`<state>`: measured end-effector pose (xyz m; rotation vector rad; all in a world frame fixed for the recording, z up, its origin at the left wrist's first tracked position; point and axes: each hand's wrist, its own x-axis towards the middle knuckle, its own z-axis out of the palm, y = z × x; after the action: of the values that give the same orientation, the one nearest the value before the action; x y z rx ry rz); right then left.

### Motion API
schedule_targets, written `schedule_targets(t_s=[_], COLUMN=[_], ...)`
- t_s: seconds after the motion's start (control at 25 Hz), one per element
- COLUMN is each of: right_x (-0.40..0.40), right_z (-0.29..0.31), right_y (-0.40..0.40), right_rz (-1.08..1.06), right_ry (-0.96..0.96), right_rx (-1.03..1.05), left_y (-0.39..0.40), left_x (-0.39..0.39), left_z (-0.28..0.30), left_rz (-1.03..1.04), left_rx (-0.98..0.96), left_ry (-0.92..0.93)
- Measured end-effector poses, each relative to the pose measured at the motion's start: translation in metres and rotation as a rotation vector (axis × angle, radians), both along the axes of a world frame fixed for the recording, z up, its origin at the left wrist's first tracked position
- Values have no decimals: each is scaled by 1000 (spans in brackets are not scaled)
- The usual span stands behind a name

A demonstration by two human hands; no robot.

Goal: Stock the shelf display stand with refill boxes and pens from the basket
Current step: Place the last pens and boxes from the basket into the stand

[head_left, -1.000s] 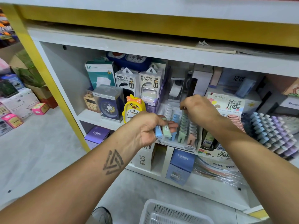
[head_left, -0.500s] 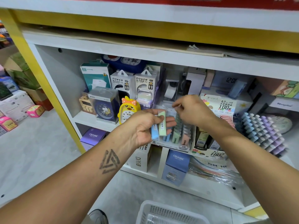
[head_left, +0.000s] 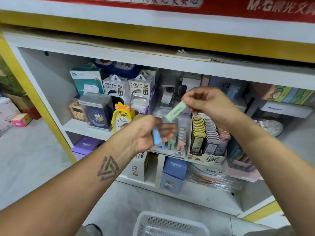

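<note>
While my right hand (head_left: 207, 105) pinches the top end of a green refill box (head_left: 176, 111) between thumb and fingertips, the box hangs tilted, lower end toward my left hand (head_left: 150, 132). Left fingers are curled around a blue refill box (head_left: 156, 136), held upright in the palm. Just beyond both sets of fingers sits the display stand (head_left: 177, 151), rows of pastel boxes in it, label reads 2B. Right of the stand, under my right wrist, a carton of pens (head_left: 210, 133). White basket (head_left: 168, 224) sits on the floor, well below both hands. Yellow duck clock (head_left: 121, 117) just left of my left knuckles.
</note>
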<state>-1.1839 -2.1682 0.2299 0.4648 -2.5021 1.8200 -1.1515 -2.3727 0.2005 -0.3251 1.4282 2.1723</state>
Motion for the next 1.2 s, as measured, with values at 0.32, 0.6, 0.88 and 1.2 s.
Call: schedule_targets(t_s=[0.32, 0.6, 0.88, 1.2], right_x=[-24, -33, -37, -36], right_z=[-31, -43, -48, -47], right_y=[-12, -46, -50, -53], right_rz=[-327, -305, -241, -207], right_ry=[466, 391, 324, 215], right_rx=[874, 1250, 1378, 916], left_y=[-2, -10, -19, -19], left_x=[3, -8, -9, -11], left_z=[1, -9, -13, -10], left_rz=[86, 166, 158, 298], left_rx=[-143, -79, -96, -64], left_ry=[-46, -7, 39, 64])
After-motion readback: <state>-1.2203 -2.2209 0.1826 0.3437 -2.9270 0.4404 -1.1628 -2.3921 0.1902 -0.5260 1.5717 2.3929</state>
